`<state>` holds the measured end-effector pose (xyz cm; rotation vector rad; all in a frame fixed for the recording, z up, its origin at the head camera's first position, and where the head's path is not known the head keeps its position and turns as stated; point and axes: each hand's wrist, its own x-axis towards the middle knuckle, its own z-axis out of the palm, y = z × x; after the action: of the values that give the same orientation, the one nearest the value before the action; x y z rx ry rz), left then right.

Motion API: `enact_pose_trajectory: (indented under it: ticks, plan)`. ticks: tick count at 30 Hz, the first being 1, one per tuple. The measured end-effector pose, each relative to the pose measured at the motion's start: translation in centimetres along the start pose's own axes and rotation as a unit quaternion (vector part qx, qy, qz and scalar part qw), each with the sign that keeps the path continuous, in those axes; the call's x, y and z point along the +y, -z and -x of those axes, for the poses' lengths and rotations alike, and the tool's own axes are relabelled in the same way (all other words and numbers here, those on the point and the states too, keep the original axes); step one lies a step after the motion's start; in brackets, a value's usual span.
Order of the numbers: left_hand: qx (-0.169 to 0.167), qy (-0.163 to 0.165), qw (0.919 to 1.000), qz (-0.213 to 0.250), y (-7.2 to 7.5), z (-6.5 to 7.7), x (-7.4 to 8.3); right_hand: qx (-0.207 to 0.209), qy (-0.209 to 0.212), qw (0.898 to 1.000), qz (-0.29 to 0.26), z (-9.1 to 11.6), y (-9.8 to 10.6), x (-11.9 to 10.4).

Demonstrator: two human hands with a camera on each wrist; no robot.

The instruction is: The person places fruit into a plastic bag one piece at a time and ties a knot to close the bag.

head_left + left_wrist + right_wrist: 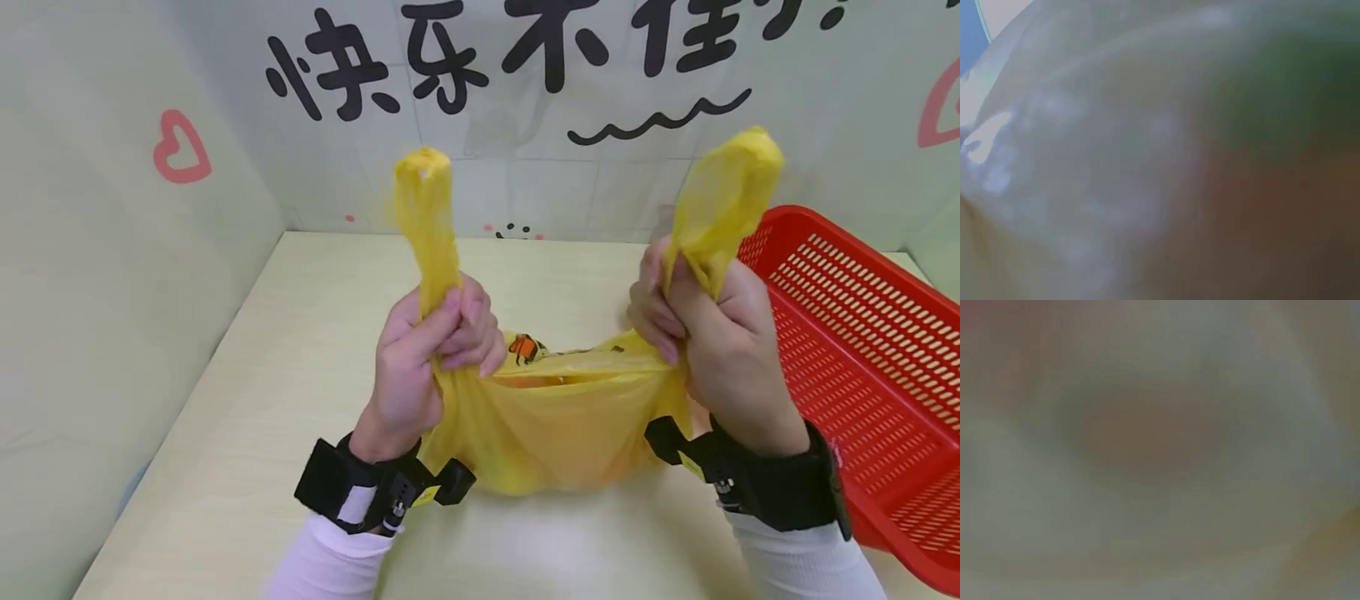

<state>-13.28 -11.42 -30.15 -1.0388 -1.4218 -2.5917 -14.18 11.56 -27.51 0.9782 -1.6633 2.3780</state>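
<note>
A yellow plastic bag (577,425) hangs between both hands in the head view, its body bulging with contents. Orange and greenish tones show through the thin film; the contents themselves are hidden. My left hand (427,358) grips the left handle, and its loop stands up above the fist. The right handle is gripped by my right hand (712,333), with a wider loop puffed out over the thumb. Between the fists the bag's mouth is a narrow slit. Blurred bag film (1104,144) fills the left wrist view, and the right wrist view is likewise a close blur.
A red perforated plastic basket (847,383) stands on the right of the pale table (300,367), close beside my right forearm. Behind the table rises a light wall (525,192) with black lettering and pink hearts. Another wall panel (97,292) borders the left side.
</note>
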Motion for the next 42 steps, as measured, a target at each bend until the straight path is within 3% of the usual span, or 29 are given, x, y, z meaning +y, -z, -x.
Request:
enact_pose_trajectory:
  ticks: [5, 9, 12, 16, 20, 26, 31, 34, 38, 42]
  plan:
    - [-0.035, 0.033, 0.9988, -0.011, -0.8, 0.1, -0.1, -0.037, -0.078, 0.996, 0.002, -1.0, -1.4, 0.3]
    - [-0.032, 0.042, 0.9939, -0.097, -1.2, 0.1, 0.3, -0.045, -0.111, 0.993, -0.008, -1.6, -2.0, 0.5]
    - [-0.019, 0.043, 0.9797, -0.195, -1.6, 0.2, 0.6, -0.047, -0.102, 0.993, 0.042, -2.0, -2.4, 0.5]
    - [-0.040, 0.016, 0.9591, -0.280, -2.0, 0.1, 0.6, -0.055, -0.086, 0.989, 0.103, -2.3, -2.7, 0.8]
    - [-0.071, 0.000, 0.9502, -0.303, -2.0, 0.1, 0.4, -0.051, -0.112, 0.984, 0.131, -2.7, -2.9, 1.1]
    - [-0.103, 0.003, 0.9453, -0.310, -1.9, 0.0, 0.2, -0.060, -0.154, 0.974, 0.155, -2.9, -2.9, 1.4]
    - [-0.071, 0.011, 0.9408, -0.331, -2.3, 0.0, 0.2, -0.083, -0.166, 0.963, 0.194, -3.0, -3.4, 1.8]
    - [-0.034, 0.027, 0.9352, -0.352, -2.6, -0.1, 0.4, -0.099, -0.163, 0.953, 0.236, -3.0, -3.7, 1.8]
    - [0.029, 0.073, 0.9222, -0.379, -3.0, -0.1, 0.9, -0.134, -0.136, 0.927, 0.322, -3.0, -4.0, 1.7]
    - [0.068, 0.119, 0.9108, -0.389, -3.2, -0.2, 1.2, -0.168, -0.111, 0.901, 0.385, -3.0, -3.5, 1.9]
